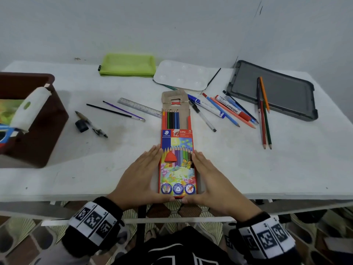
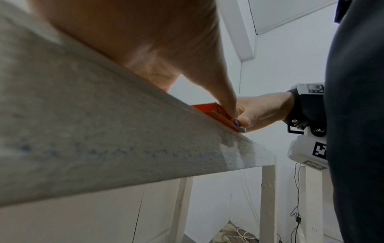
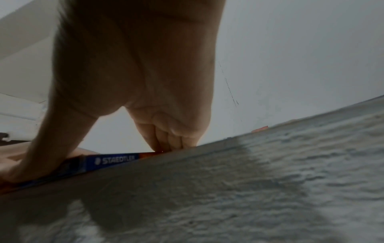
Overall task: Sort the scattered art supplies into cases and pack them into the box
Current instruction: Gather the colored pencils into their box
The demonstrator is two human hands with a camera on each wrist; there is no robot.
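A red Staedtler coloured-pencil carton (image 1: 176,165) lies lengthwise at the table's near edge, its far flap open, with several pencils (image 1: 171,119) showing inside. My left hand (image 1: 142,172) lies flat against its left side and my right hand (image 1: 211,174) against its right side, fingers straight, thumbs meeting at the near end. In the left wrist view my thumb presses the carton's end (image 2: 221,113) next to the right hand (image 2: 261,111). In the right wrist view straight fingers (image 3: 166,139) touch the carton's side (image 3: 112,160). Loose coloured pencils (image 1: 264,121) lie at the right.
A brown box (image 1: 38,119) holding some items stands at the left edge. At the back lie a green pouch (image 1: 128,65), a white palette (image 1: 181,75) and a grey case (image 1: 275,90). Ruler (image 1: 139,107), brushes (image 1: 114,111), a compass (image 1: 91,124) and pens (image 1: 225,109) are scattered mid-table.
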